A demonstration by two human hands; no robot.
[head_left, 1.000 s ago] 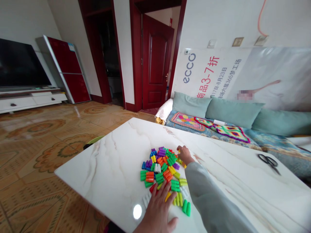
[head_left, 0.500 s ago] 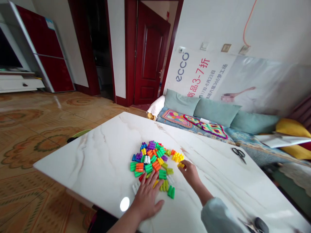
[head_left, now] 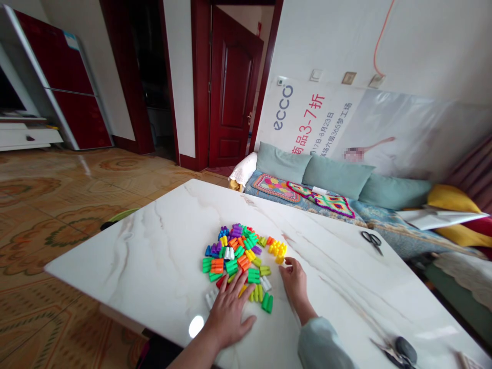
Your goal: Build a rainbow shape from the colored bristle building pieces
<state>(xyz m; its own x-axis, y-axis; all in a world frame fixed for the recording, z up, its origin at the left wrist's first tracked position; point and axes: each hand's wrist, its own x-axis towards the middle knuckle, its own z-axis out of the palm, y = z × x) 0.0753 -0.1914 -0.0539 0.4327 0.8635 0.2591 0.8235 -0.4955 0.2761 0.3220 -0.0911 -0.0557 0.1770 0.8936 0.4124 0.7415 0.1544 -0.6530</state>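
Many small ribbed plastic pieces in green, orange, purple, blue, white and red lie heaped on the white marble-look table [head_left: 154, 246]. My left hand [head_left: 229, 310] rests with spread fingers over the near edge of the heap, beside a red piece and a lime-green piece [head_left: 257, 293]. At the heap's right side my right hand [head_left: 294, 277] has its fingertips next to a cluster of yellow pieces [head_left: 278, 250]. Its fingers are bent, and whether a piece is between them is hidden. A dark green piece [head_left: 267, 302] lies between the hands.
Black scissors [head_left: 371, 240] lie near the table's right edge. A second pair of scissors [head_left: 390, 351] and a dark rounded object [head_left: 406, 349] are at the near right. Beyond the table stands a sofa with green cushions [head_left: 338, 175].
The view has shifted slightly. My right hand has drawn a little nearer and lower, and the yellow piece it touched now sits against the yellow cluster. My left hand stays on the heap.
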